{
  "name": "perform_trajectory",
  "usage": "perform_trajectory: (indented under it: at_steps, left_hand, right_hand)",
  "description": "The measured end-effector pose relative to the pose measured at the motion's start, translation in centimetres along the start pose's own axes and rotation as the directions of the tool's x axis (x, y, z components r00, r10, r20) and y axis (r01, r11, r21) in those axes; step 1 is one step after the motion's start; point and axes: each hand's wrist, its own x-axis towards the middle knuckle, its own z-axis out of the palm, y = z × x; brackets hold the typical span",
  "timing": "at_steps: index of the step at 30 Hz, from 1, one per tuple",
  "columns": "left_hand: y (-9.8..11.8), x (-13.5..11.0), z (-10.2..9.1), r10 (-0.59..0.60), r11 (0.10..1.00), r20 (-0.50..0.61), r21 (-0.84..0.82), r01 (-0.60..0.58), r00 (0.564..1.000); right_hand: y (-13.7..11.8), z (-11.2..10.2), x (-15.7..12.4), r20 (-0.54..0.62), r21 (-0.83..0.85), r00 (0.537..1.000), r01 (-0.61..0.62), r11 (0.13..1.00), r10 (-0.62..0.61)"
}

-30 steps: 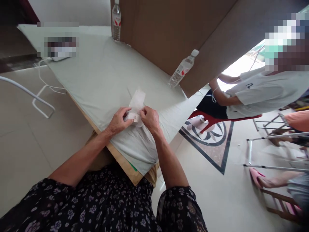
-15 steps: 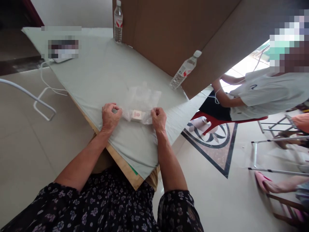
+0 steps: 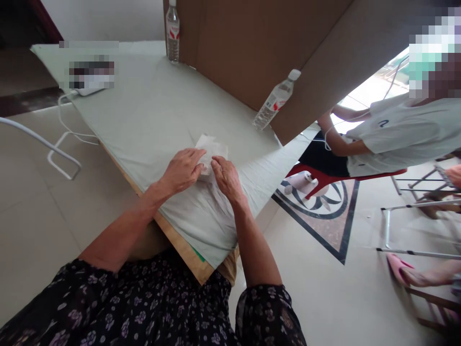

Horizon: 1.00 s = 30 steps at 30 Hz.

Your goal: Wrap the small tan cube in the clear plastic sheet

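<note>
A small pale box [image 3: 204, 170] with reddish print lies near the table's front corner, partly covered by my fingers. Thin clear plastic wrap [image 3: 211, 144] is folded over it and spreads out beyond it. My left hand [image 3: 183, 169] is closed on the wrap at the box's left side, thumb low and fingers across the top. From the right, my right hand [image 3: 226, 178] rests its outstretched fingers on the wrap; its thumb is hidden.
A pale cloth [image 3: 144, 120] covers the table. A tilted water bottle [image 3: 275, 101] and another bottle [image 3: 173, 36] stand by a brown cardboard panel [image 3: 234, 48]. A white device [image 3: 93, 89] with a cable is at the left. A seated person [image 3: 392, 129] is at the right.
Both hands have come inward from pinching the wrap's outer left and right ends. The wrap's sides are now folded in over the box, and the right fingers have straightened.
</note>
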Motion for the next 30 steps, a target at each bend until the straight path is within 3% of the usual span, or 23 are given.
perform_trajectory:
  at_steps: [2,5,8,10,12,15,17,22,25,27,30]
  left_hand:
    - [-0.6,0.6,-0.4,-0.062,0.996,0.104,0.077,0.054,0.993]
    - [-1.9,0.3,-1.4,-0.168,0.982,0.142,0.112,0.153,0.975]
    - [-3.3,-0.9,-2.4,-0.247,0.969,0.163,0.012,0.249,0.955]
    - [-3.9,-1.8,-2.7,-0.266,0.96,0.21,-0.029,0.278,0.941]
    - [-4.1,-2.3,-2.8,-0.278,0.957,0.272,-0.005,0.29,0.921]
    - [-3.2,-2.6,-2.8,-0.348,0.937,0.337,0.148,0.316,0.875]
    - [-2.1,-2.6,-2.8,-0.397,0.911,0.382,0.273,0.308,0.835]
    - [0.0,-2.4,-3.1,-0.468,0.862,0.454,0.424,0.278,0.758]
    - [0.1,-2.2,-3.1,-0.466,0.863,0.466,0.429,0.269,0.752]
    - [0.0,-2.1,-3.0,-0.467,0.862,0.461,0.427,0.272,0.754]
    - [-0.1,-2.0,-2.8,-0.483,0.854,0.454,0.433,0.289,0.748]
  right_hand:
    - [-0.3,-0.6,-0.6,-0.027,-0.044,1.0,-0.012,0.999,0.01]
    - [-1.2,-1.8,-2.8,-0.039,-0.022,0.994,0.1,0.995,-0.1]
    - [-2.0,-2.7,-5.4,0.162,0.011,0.96,0.228,0.974,-0.227]
    - [-2.1,-2.9,-6.6,0.293,-0.016,0.932,0.226,0.974,-0.211]
    - [-2.0,-2.7,-6.9,0.309,-0.049,0.94,0.166,0.985,-0.143]
    - [-1.7,-1.8,-5.7,0.121,-0.047,0.99,0.08,0.996,-0.074]
    - [-1.7,-0.7,-4.0,0.019,-0.056,0.996,0.083,0.995,-0.082]
    - [-1.0,1.5,-0.9,0.093,-0.061,0.992,0.093,0.994,-0.087]
    - [1.3,0.6,-0.7,-0.12,-0.028,0.991,0.05,0.998,-0.053]
    - [3.6,-0.8,-0.8,-0.279,-0.037,0.96,-0.03,0.999,0.018]
    - [7.0,-3.1,-1.1,-0.322,-0.111,0.93,-0.221,0.969,0.175]
